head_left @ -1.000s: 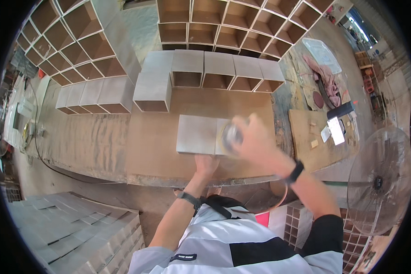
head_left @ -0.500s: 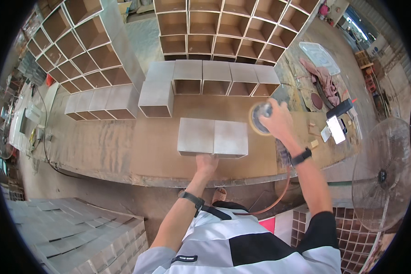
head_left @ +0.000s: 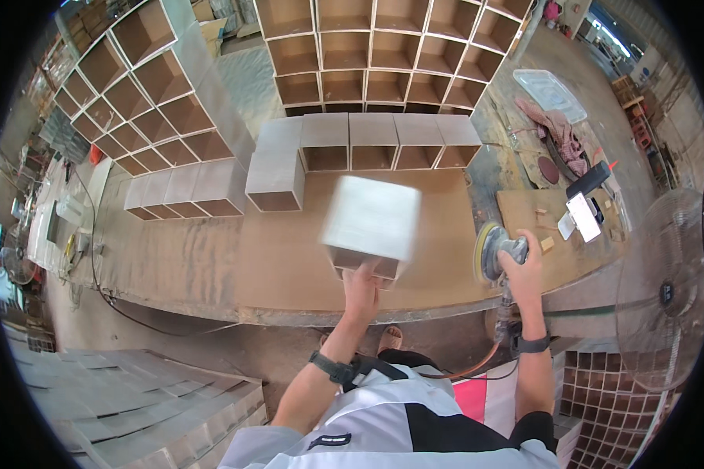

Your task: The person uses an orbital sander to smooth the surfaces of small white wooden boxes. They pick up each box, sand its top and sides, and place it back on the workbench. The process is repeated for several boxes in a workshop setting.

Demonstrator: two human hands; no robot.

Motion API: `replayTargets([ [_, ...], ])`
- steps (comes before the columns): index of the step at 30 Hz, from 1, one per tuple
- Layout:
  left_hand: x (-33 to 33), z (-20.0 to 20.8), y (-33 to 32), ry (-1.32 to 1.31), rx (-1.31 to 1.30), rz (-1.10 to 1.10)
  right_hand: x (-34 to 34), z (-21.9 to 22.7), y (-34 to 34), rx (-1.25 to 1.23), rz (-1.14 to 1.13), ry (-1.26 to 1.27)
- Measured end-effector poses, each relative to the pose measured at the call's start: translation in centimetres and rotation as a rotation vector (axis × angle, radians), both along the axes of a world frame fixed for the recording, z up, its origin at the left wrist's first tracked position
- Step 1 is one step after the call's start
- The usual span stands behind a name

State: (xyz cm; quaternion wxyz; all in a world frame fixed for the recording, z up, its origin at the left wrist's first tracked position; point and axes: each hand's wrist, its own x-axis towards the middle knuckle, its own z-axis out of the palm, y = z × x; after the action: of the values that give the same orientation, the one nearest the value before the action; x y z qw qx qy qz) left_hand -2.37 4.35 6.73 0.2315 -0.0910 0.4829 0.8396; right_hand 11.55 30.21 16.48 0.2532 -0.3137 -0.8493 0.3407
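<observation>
My left hand (head_left: pixel 362 285) grips the near, open-sided edge of a grey-white wooden box (head_left: pixel 371 219). The box is raised and tilted in front of me, blurred by motion; whether it is one compartment or two joined cannot be made out. To its right, my right hand (head_left: pixel 526 266) is closed round the body of a round orbital sander (head_left: pixel 493 252). The sander's yellowish pad is turned sideways to the left, apart from the box. A reddish hose (head_left: pixel 477 364) runs from the sander down toward my waist.
Boxes stand in a row (head_left: pixel 371 131) at the bench's back, with tall stacks (head_left: pixel 344 51) behind and another stack (head_left: pixel 145 86) at left. A phone on a stand (head_left: pixel 583 216) and a wood block (head_left: pixel 547 245) lie right. A fan (head_left: pixel 665 293) stands at far right; more boxes (head_left: pixel 133 399) are lower left.
The box has gone from lying lengthwise on the bench to being lifted and turned by my left hand. My right hand has moved the sander right and nearer, tipping its pad sideways.
</observation>
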Motion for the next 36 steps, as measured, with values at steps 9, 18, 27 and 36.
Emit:
replayTargets([
  [9, -0.2, -6.3, -4.4, -0.421, 0.947, 0.120, -4.9, 5.9, -4.3, 0.045, 0.196, -0.102],
  [18, -1.2, -3.4, -12.9, -0.028, -0.332, -0.275, -13.0, 8.6, -12.6, 0.283, 0.589, -0.131],
  [27, -2.3, -5.8, -7.0, 0.636, -0.405, 0.064, -18.4, 4.5, -23.6, 0.404, 0.972, -0.264],
  [36, -1.7, -8.5, -7.2, 0.879, -0.905, -0.154, -25.3, 2.2, -23.6, 0.418, 0.824, -0.298],
])
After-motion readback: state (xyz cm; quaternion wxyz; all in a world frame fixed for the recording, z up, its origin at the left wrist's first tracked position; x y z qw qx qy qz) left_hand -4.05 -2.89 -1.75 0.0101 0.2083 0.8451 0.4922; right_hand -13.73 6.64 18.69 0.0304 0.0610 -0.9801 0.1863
